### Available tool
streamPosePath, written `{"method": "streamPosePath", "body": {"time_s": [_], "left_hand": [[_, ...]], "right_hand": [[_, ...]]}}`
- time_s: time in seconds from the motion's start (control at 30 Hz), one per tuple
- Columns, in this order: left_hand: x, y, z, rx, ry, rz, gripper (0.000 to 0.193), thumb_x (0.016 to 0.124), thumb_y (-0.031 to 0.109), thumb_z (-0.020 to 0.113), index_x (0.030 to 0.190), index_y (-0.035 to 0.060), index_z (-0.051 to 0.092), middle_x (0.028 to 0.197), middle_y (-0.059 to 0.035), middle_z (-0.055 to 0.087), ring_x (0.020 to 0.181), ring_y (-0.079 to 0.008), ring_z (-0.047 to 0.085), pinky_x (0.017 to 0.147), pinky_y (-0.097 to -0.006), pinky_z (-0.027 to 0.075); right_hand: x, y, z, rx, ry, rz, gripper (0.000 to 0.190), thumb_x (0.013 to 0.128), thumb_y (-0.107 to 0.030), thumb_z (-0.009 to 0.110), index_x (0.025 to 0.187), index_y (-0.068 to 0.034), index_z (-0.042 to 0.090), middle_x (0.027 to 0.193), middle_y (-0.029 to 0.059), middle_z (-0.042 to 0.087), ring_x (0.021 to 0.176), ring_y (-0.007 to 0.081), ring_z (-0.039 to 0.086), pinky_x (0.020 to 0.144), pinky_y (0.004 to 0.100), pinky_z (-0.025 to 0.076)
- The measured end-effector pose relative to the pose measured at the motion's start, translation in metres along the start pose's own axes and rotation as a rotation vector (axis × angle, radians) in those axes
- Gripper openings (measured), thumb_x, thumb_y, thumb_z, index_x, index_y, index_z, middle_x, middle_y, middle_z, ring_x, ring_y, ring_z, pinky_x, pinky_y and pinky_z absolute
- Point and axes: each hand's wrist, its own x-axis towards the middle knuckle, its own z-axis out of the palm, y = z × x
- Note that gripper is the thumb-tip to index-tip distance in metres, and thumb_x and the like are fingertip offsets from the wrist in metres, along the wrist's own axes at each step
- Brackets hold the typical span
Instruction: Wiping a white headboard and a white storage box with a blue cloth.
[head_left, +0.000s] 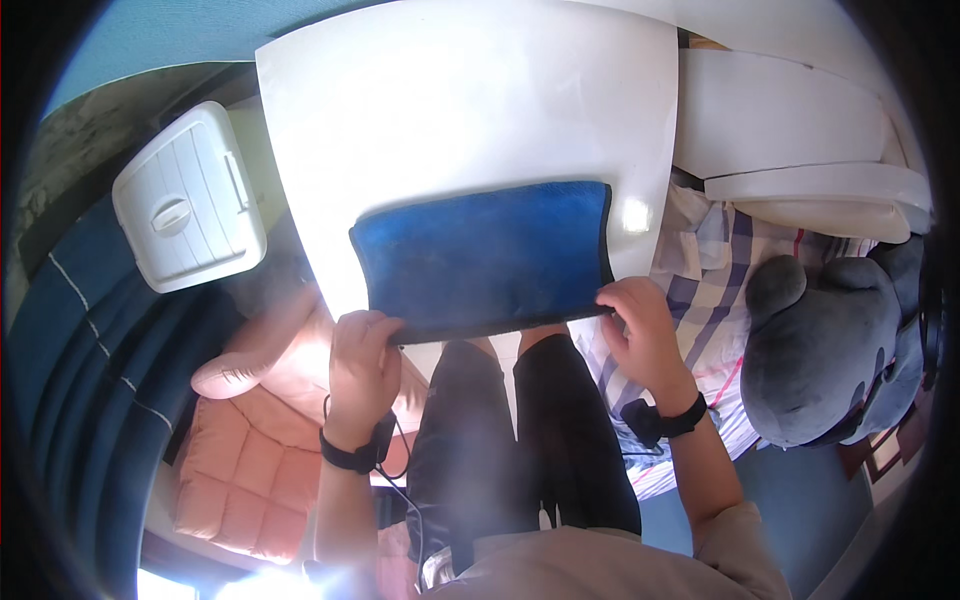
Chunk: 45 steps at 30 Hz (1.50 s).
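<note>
A blue fabric piece (487, 259) with dark edging lies spread over the near part of a white table (465, 112). Its near edge reaches just past the table's front edge, above my knees. My left hand (365, 360) pinches the near left corner, thumb against fingers. At the near right corner, my right hand (637, 322) grips the dark edge between thumb and fingers. The near edge runs between both hands, slightly higher on the right. Each wrist wears a black strap with a small box.
Left of the table are a white lidded bin (191, 199) and a pink padded chair (247, 465). On the right, a grey plush toy (817, 352) rests on a checked bedspread (697, 300). A black cable (412, 502) hangs from the left wrist.
</note>
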Motion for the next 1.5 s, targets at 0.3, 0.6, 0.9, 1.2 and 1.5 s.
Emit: {"method": "streamPosePath", "body": {"time_s": [0.3,0.6,0.9,1.2,1.5], "left_hand": [[0.069,0.014,0.015,0.223,0.368,-0.027,0.039,0.084,-0.004,0.057,0.123,-0.0017,0.058,0.116,-0.0187,0.059,0.105,-0.0365,0.056,0.090,-0.0455,0.046],[0.051,0.036,0.088,0.327,0.024,0.025,0.065,0.090,0.017,0.059,0.146,-0.0053,0.035,0.156,-0.0260,0.027,0.145,-0.0435,0.025,0.115,-0.0543,0.026],[0.060,0.022,0.107,0.348,0.034,-0.065,0.070,0.092,0.029,0.056,0.150,-0.0024,0.032,0.157,-0.0255,0.025,0.146,-0.0423,0.023,0.117,-0.0536,0.020],[0.085,-0.004,0.075,0.257,0.214,-0.147,0.077,0.089,0.025,0.057,0.154,0.0013,0.023,0.160,-0.0271,0.015,0.148,-0.0448,0.014,0.118,-0.0541,0.014],[0.089,-0.040,0.040,0.238,0.354,-0.177,0.079,0.089,0.027,0.055,0.155,0.0011,0.020,0.160,-0.0275,0.011,0.148,-0.0446,0.013,0.118,-0.0551,0.014]], "right_hand": [[0.071,0.008,-0.002,-0.146,0.319,0.016,0.032,0.081,-0.002,0.068,0.113,-0.003,0.062,0.109,0.0152,0.062,0.104,0.0352,0.057,0.090,0.0421,0.047],[0.065,-0.019,0.058,-0.207,0.312,0.016,0.059,0.083,-0.008,0.066,0.138,0.001,0.047,0.151,0.0204,0.039,0.137,0.0374,0.039,0.112,0.0494,0.033],[0.069,0.000,0.083,-0.357,0.107,0.066,0.066,0.088,-0.015,0.056,0.147,0.005,0.035,0.156,0.0219,0.030,0.146,0.0356,0.027,0.118,0.0518,0.018],[0.123,-0.032,0.096,-0.412,0.213,0.049,0.064,0.086,-0.021,0.061,0.145,-0.002,0.043,0.154,0.0132,0.039,0.145,0.0264,0.032,0.119,0.0457,0.018],[0.165,-0.067,0.123,-0.334,0.310,-0.181,0.055,0.084,-0.012,0.062,0.138,-0.015,0.055,0.149,0.0073,0.046,0.139,0.0239,0.042,0.114,0.0525,0.025]]}}
